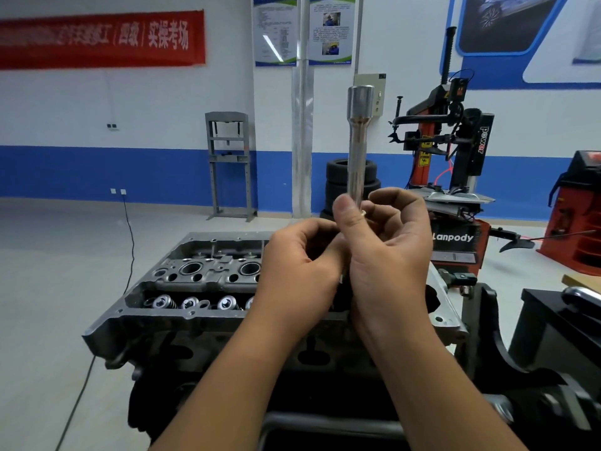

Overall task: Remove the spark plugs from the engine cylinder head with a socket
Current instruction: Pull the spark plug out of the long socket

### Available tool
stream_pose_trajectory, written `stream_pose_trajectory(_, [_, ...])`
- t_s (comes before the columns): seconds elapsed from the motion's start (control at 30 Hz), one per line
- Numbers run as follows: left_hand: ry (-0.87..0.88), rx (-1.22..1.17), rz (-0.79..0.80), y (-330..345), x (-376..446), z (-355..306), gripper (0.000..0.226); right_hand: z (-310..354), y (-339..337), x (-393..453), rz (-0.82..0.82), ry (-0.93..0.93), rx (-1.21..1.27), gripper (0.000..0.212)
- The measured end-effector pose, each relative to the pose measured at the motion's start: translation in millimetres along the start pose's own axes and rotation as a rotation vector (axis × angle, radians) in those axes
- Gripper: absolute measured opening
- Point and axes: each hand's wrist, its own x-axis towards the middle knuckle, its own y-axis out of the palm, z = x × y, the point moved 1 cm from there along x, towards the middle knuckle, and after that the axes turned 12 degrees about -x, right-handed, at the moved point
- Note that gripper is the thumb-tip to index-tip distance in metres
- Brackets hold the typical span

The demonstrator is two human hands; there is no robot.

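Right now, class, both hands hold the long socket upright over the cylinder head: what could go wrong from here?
1. The long socket is gripped only at its lower end by the right hand and left hand; it may tip or slip.
2. If dropped, it could strike the valve springs or open plug wells in the cylinder head.

Bright, even indoor light fills the room, with soft, faint shadows on the pale floor. A streak of glare crosses the left wall poster. The red banner is smeared and its characters blurred. Wide-angle distortion bends lines toward the frame's edges. The upright metal socket shows dull highlights; the hands look slightly soft.
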Motion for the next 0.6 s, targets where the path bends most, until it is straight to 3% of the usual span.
stream_pose_trajectory(0.23, [-0.015,-0.02,0.031,0.4,1.1,-1.7,0.02,-0.4,0.4,-1.4,0.062,0.041,0.079,0.01])
stream_pose_trajectory(0.4, [-0.01,0.004,0.025,0.8,1.4,-0.4,0.017,0.5,-1.0,-0.5,0.0,-0.013,-0.013,0.028])
stream_pose_trajectory(0.6, [-0.02,-0.01,0.042,0.3,1.2,-1.1,0.019,-2.9,1.3,0.4,0.05,0.045,0.072,0.006])
